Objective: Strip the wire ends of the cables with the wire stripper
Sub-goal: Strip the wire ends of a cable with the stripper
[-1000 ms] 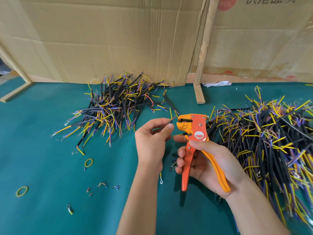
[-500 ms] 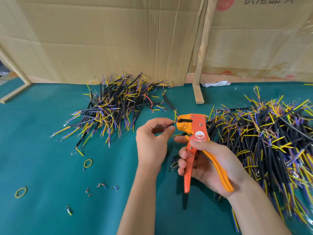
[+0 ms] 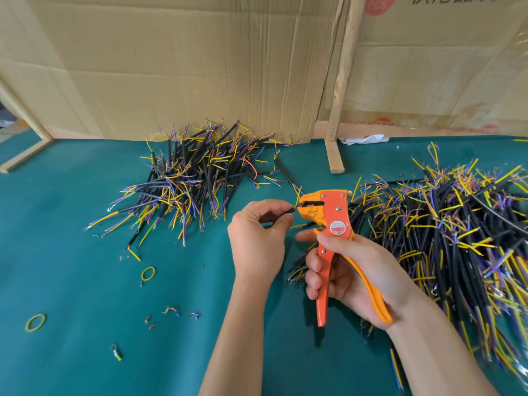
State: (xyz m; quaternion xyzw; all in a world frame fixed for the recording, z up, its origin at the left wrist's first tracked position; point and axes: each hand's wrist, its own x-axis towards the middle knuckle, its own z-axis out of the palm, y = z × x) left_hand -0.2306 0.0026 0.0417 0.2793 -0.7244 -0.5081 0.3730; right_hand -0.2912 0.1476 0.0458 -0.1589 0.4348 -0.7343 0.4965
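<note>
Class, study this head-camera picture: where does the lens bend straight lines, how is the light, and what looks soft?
Head view: the wide lens bows the cardboard wall and wooden post; light is even and soft, with faint shadows under the hands; the right cable pile smears toward the edge; the wire stripper is sharp.

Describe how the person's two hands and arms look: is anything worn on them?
Both forearms are bare as far as the picture shows; no sleeve is visible. The left hand and the right hand wear no gloves. No ring, watch or bracelet can be seen. The fingernails are short and unpainted.
</note>
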